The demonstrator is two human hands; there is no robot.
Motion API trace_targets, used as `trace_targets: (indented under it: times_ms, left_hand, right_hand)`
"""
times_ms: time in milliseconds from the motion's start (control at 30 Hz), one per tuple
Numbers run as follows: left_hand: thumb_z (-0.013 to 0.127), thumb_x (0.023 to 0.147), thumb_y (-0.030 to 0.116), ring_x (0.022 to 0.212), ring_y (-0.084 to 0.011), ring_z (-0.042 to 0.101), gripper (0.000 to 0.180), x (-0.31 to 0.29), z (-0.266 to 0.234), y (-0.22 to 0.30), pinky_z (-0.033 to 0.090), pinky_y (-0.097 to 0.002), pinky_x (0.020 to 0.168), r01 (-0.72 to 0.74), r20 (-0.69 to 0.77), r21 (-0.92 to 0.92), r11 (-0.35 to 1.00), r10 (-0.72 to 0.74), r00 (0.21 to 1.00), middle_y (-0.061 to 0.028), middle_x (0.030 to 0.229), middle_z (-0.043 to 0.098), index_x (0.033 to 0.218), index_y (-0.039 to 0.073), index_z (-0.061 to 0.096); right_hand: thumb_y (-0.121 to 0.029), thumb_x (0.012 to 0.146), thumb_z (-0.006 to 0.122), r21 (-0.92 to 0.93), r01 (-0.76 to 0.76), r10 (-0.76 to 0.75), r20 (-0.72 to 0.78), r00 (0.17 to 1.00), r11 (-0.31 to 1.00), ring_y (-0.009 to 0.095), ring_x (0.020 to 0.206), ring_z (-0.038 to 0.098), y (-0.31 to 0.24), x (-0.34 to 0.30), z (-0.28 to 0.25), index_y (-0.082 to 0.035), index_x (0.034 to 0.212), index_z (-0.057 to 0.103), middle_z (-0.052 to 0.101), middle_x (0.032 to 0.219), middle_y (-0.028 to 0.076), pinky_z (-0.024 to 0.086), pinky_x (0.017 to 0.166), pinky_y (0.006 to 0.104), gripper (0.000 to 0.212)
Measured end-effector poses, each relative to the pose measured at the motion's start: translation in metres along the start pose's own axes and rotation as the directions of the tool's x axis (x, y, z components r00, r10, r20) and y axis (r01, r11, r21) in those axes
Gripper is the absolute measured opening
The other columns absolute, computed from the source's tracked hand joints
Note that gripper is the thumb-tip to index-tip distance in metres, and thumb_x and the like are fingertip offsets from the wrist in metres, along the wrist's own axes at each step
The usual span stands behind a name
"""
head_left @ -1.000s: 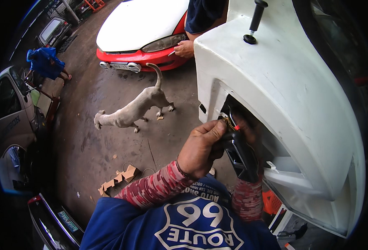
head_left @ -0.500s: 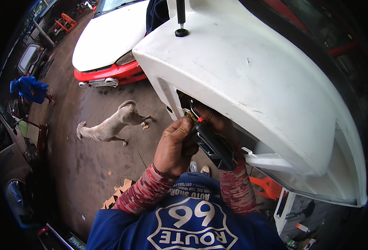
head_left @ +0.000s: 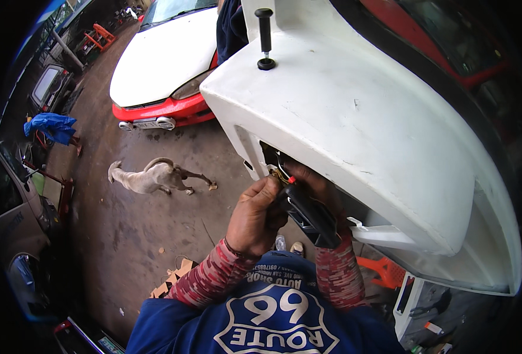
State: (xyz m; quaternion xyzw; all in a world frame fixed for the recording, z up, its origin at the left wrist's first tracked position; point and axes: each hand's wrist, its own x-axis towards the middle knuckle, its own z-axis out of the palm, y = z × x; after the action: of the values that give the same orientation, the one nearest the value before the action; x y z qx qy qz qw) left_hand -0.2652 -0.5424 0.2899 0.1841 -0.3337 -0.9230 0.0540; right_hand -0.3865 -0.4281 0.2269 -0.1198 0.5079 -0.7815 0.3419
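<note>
My left hand [head_left: 250, 215] is closed, thumb and forefinger pinching thin wires [head_left: 281, 175] at an opening in a white vehicle body panel [head_left: 332, 100]. A small red piece [head_left: 292, 180] sits among the wires. On the far side, my right hand [head_left: 313, 182] curls close to the same wires; its fingertips are mostly hidden, so what they grip cannot be made out. A black plastic housing [head_left: 309, 215] lies tilted between my hands, in front of my right wrist. Whether either hand bears its weight is unclear.
A black threaded rubber stop [head_left: 265, 38] stands on the panel. To the left a dog [head_left: 155, 177] is on the floor, beyond it a person in blue [head_left: 51, 127]. A white and red car [head_left: 160, 71] is parked ahead. An orange plastic item [head_left: 385, 271] and cardboard [head_left: 175, 276] lie low.
The view has shifted slightly, so the panel and hands sit lower and further right. The dog has turned and stepped farther away. Both hands keep their hold at the wires.
</note>
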Motion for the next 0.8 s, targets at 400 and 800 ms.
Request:
trace_targets:
  times_ms: [400, 800]
  left_hand:
    - [0.057, 0.102, 0.034, 0.092, -0.017, 0.065, 0.029, -0.002, 0.01, 0.0, 0.053, -0.0334, 0.082, -0.047, -0.053, -0.049, 0.998, 0.044, 0.998, -0.0033, 0.102, 0.067, 0.115, 0.009, 0.061]
    - [0.064, 0.097, 0.028, 0.103, -0.0227, 0.066, 0.035, -0.024, -0.008, -0.016, 0.052, -0.0374, 0.094, -0.138, -0.014, -0.126, 0.982, 0.137, 0.99, -0.0087, 0.113, 0.07, 0.122, 0.003, 0.061]
  right_hand:
    - [-0.023, 0.096, 0.069, -0.023, 0.057, -0.058, -0.052, 0.997, 0.998, 0.006, 0.077, 0.061, 0.006, 0.007, 0.009, -0.002, 0.116, 0.068, 0.068, 0.096, 0.002, 0.05, 0.064, 0.0211, 0.029]
    - [-0.016, 0.09, 0.067, -0.736, 0.656, -0.611, 0.446, 0.654, 0.164, 0.023, 0.094, 0.068, -0.003, -0.027, 0.022, -0.017, 0.136, 0.063, 0.071, 0.113, 0.008, 0.054, 0.087, 0.0386, 0.046]
